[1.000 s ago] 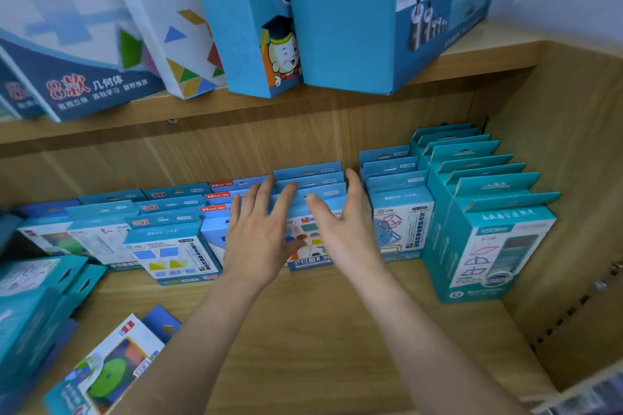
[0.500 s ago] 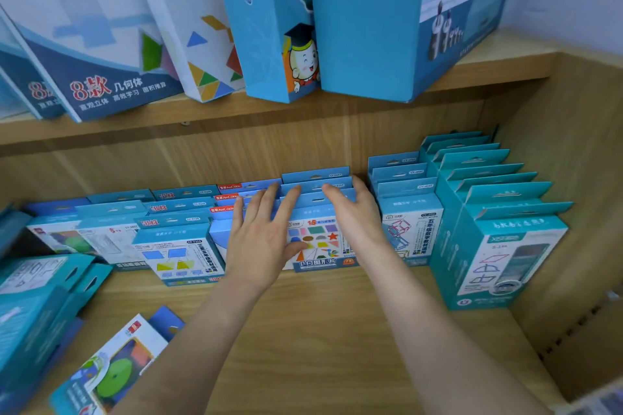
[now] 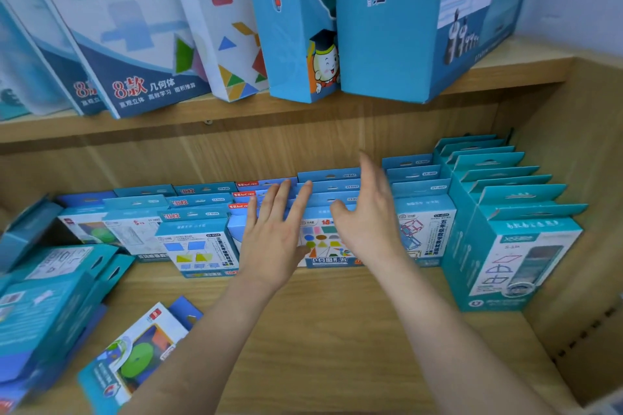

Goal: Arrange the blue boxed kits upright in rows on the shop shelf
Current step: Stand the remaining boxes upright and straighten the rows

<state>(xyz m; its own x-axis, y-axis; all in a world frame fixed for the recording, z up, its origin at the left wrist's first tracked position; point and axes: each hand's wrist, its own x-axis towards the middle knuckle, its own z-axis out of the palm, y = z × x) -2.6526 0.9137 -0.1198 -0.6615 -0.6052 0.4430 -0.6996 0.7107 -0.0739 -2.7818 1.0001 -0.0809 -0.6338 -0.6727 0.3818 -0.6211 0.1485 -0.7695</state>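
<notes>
On the lower shelf (image 3: 337, 330), left hand (image 3: 273, 246) and right hand (image 3: 367, 222) spread empty at upright kits (image 3: 330, 246), loose boxes (image 3: 135, 357) lying left.

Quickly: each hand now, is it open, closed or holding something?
Left hand: open, straight fingers on the kits.
Right hand: open, holding nothing.

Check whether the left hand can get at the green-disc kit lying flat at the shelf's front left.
Probably yes. The left hand is open and holds nothing, the green-disc kit lies beside that forearm with nothing on top, and only bare shelf board shows between them.
</notes>
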